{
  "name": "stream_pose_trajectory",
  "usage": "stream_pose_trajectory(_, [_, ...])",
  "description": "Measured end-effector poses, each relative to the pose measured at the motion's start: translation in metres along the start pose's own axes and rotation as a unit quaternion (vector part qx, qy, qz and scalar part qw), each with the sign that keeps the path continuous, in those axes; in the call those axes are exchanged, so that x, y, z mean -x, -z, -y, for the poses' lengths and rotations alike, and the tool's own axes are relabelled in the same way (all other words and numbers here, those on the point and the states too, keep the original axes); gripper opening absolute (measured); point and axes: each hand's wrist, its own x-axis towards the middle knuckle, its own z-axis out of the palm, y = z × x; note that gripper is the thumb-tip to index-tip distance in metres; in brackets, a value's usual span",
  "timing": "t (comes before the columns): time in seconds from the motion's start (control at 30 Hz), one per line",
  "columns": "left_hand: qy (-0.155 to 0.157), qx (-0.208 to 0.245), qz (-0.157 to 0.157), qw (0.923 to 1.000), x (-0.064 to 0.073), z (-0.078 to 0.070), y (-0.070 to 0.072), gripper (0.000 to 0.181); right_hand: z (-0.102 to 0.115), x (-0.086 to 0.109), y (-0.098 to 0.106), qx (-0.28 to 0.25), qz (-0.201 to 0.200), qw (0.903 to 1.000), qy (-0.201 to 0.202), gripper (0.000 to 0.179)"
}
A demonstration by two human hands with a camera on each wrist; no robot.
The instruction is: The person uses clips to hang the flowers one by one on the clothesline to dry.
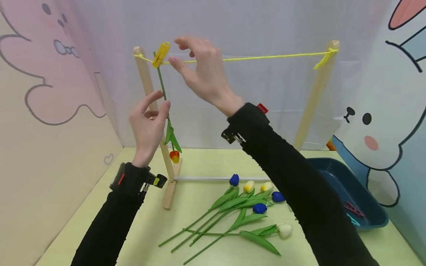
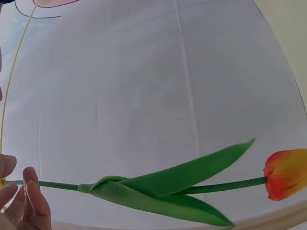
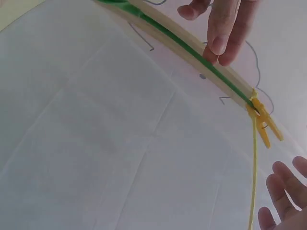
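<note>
A red-and-yellow tulip [image 1: 174,156] hangs head down from a yellow cord [image 1: 266,57], its stem end caught in a yellow clothespin [image 1: 161,55]. My left hand [image 1: 148,122] is beside the green stem [image 3: 182,41], thumb and fingers apart, fingertips right at it. Just right of the clothespin, my right hand [image 1: 206,66] is raised with fingers spread and bent, holding nothing. The right wrist view shows a gap between those fingers [image 3: 283,184] and the clothespin. Green leaves [image 2: 163,189] and the bloom fill the lower left wrist view.
Wooden posts [image 1: 314,96] carry the cord at both ends, with a white rod [image 1: 219,178] low between them. Several blue, white and yellow tulips [image 1: 229,207] lie on the table [image 1: 139,225]. A dark blue tray [image 1: 382,218] at right holds pink and turquoise clothespins [image 1: 354,209].
</note>
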Motion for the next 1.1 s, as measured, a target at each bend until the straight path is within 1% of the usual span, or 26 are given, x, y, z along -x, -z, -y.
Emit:
stream_pose_trajectory(0.07, [-0.015, -0.016, -0.008, 0.9997, 0.013, 0.001, -0.002, 0.039, -0.004, 0.022, 0.004, -0.02, -0.016, 0.9992, 0.031, 0.039])
stream_pose_trajectory(0.17, [-0.029, -0.034, -0.01, 0.999, 0.037, 0.003, -0.005, 0.042, -0.013, 0.06, 0.012, -0.039, -0.013, 0.9982, 0.044, 0.037])
stream_pose_trajectory(0.23, [-0.036, -0.045, -0.005, 0.9983, 0.054, 0.006, -0.007, 0.042, -0.021, 0.087, 0.02, -0.042, 0.009, 0.9985, 0.033, 0.037])
stream_pose_trajectory(0.3, [-0.038, -0.048, 0.013, 0.9981, 0.071, 0.01, -0.009, 0.039, -0.03, 0.115, 0.028, -0.044, 0.038, 0.9983, 0.009, 0.036])
stream_pose_trajectory(0.37, [-0.03, -0.052, 0.049, 0.997, 0.088, 0.015, -0.01, 0.035, -0.042, 0.142, 0.036, -0.049, 0.06, 0.9968, -0.019, 0.032])
stream_pose_trajectory(0.4, [-0.023, -0.054, 0.074, 0.9955, 0.095, 0.018, -0.01, 0.032, -0.047, 0.155, 0.039, -0.055, 0.062, 0.996, -0.033, 0.031])
stream_pose_trajectory(0.43, [-0.017, -0.057, 0.103, 0.9929, 0.103, 0.022, -0.011, 0.03, -0.054, 0.169, 0.043, -0.059, 0.059, 0.9956, -0.043, 0.029])
stream_pose_trajectory(0.47, [-0.011, -0.064, 0.136, 0.9886, 0.109, 0.026, -0.012, 0.027, -0.06, 0.182, 0.046, -0.062, 0.053, 0.9954, -0.05, 0.028])
stream_pose_trajectory(0.5, [-0.005, -0.071, 0.171, 0.9826, 0.116, 0.03, -0.013, 0.026, -0.068, 0.195, 0.049, -0.065, 0.049, 0.995, -0.059, 0.027])
stream_pose_trajectory(0.53, [0.0, -0.081, 0.207, 0.9749, 0.122, 0.035, -0.014, 0.025, -0.076, 0.209, 0.051, -0.069, 0.041, 0.9945, -0.067, 0.027])
stream_pose_trajectory(0.57, [0.006, -0.087, 0.243, 0.966, 0.128, 0.04, -0.015, 0.024, -0.102, 0.229, 0.049, -0.089, 0.036, 0.9931, -0.068, 0.027])
stream_pose_trajectory(0.6, [0.01, -0.093, 0.28, 0.9554, 0.134, 0.046, -0.016, 0.023, -0.116, 0.245, 0.05, -0.079, 0.027, 0.9942, -0.069, 0.028])
stream_pose_trajectory(0.63, [0.013, -0.098, 0.315, 0.9439, 0.138, 0.051, -0.017, 0.022, -0.13, 0.26, 0.05, -0.075, 0.019, 0.9942, -0.074, 0.028])
stream_pose_trajectory(0.67, [0.021, -0.101, 0.352, 0.9304, 0.143, 0.056, -0.017, 0.022, -0.138, 0.271, 0.054, -0.067, 0.018, 0.9937, -0.088, 0.028])
stream_pose_trajectory(0.7, [0.034, -0.101, 0.389, 0.915, 0.148, 0.06, -0.018, 0.022, -0.145, 0.281, 0.059, -0.055, 0.017, 0.9933, -0.1, 0.027])
stream_pose_trajectory(0.73, [0.05, -0.098, 0.428, 0.897, 0.152, 0.064, -0.018, 0.023, -0.149, 0.289, 0.064, -0.039, 0.015, 0.9927, -0.113, 0.026])
stream_pose_trajectory(0.77, [0.069, -0.097, 0.467, 0.8762, 0.156, 0.067, -0.018, 0.025, -0.151, 0.296, 0.069, -0.021, 0.014, 0.9923, -0.121, 0.023])
stream_pose_trajectory(0.8, [0.088, -0.099, 0.503, 0.854, 0.16, 0.07, -0.018, 0.027, -0.136, 0.295, 0.08, 0.016, 0.016, 0.9897, -0.141, 0.022])
stream_pose_trajectory(0.83, [0.111, -0.099, 0.535, 0.8316, 0.163, 0.071, -0.018, 0.029, -0.131, 0.298, 0.088, 0.03, 0.023, 0.986, -0.162, 0.019])
stream_pose_trajectory(0.87, [0.133, -0.098, 0.562, 0.8103, 0.166, 0.073, -0.018, 0.031, -0.125, 0.299, 0.098, 0.054, 0.035, 0.9815, -0.18, 0.017])
stream_pose_trajectory(0.9, [0.152, -0.098, 0.584, 0.7915, 0.169, 0.074, -0.019, 0.033, -0.127, 0.306, 0.103, 0.064, 0.033, 0.9783, -0.194, 0.016])
stream_pose_trajectory(0.93, [0.168, -0.098, 0.599, 0.7765, 0.171, 0.075, -0.02, 0.034, -0.127, 0.311, 0.109, 0.076, 0.042, 0.9733, -0.213, 0.016])
stream_pose_trajectory(0.97, [0.181, -0.098, 0.609, 0.7656, 0.174, 0.076, -0.021, 0.035, -0.128, 0.316, 0.115, 0.086, 0.052, 0.9683, -0.229, 0.017])
stream_pose_trajectory(1.0, [0.188, -0.1, 0.615, 0.7591, 0.176, 0.077, -0.023, 0.035, -0.129, 0.321, 0.121, 0.096, 0.062, 0.962, -0.248, 0.018])
stream_pose_trajectory(1.03, [0.196, -0.1, 0.618, 0.7547, 0.177, 0.078, -0.025, 0.035, -0.131, 0.326, 0.127, 0.109, 0.072, 0.9562, -0.262, 0.019])
stream_pose_trajectory(1.1, [0.209, -0.105, 0.617, 0.7514, 0.178, 0.079, -0.027, 0.035, -0.136, 0.334, 0.139, 0.126, 0.084, 0.9467, -0.284, 0.02])
